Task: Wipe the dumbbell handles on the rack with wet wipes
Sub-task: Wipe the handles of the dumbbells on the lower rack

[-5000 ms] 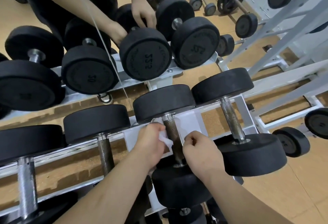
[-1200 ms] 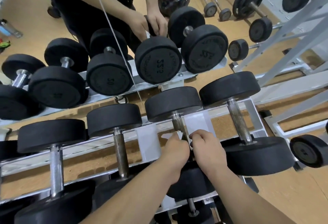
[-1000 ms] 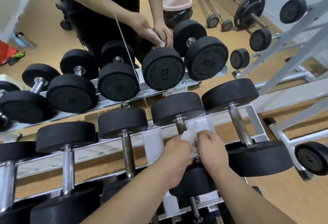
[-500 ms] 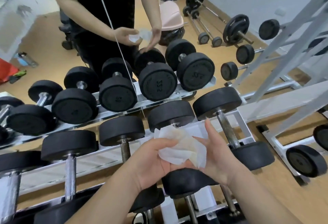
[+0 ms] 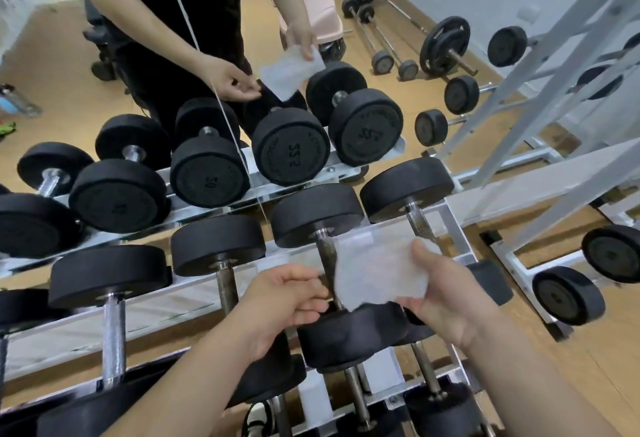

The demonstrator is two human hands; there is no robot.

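The wet wipe (image 5: 379,272) is a thin, pale, almost see-through sheet, spread open and crumpled along its lower edge. The right hand (image 5: 446,292) holds it up flat, thumb pressed on its right side and the fingers (image 5: 408,308) curled behind it, so the sheet hangs just to the left of the thumb. The left hand (image 5: 289,301) hovers beside the wipe's left edge with its fingers loosely curled and half open, gripping nothing; whether the tips touch the sheet cannot be told.

Directly behind the wipe, between the two hands, runs a dark, dull dumbbell handle (image 5: 327,261), its far black weight just beyond the fingers and its near weight below the palms. Just past the right thumb lies another handle (image 5: 420,225), knurled and greyish. To the left of the left hand sit two more handles, one dark (image 5: 227,286) and one bright chrome (image 5: 113,336). All rest on the white rack (image 5: 457,228), whose rails cross beneath them.

Beyond the fingers, a higher row of black dumbbells shows its round ends. There another person (image 5: 180,17) in dark clothes holds a second wipe (image 5: 291,71) stretched between two hands. A thin white cord (image 5: 214,97) hangs slantwise across the view. Barbells (image 5: 384,39) lie on the tan floor farther off.
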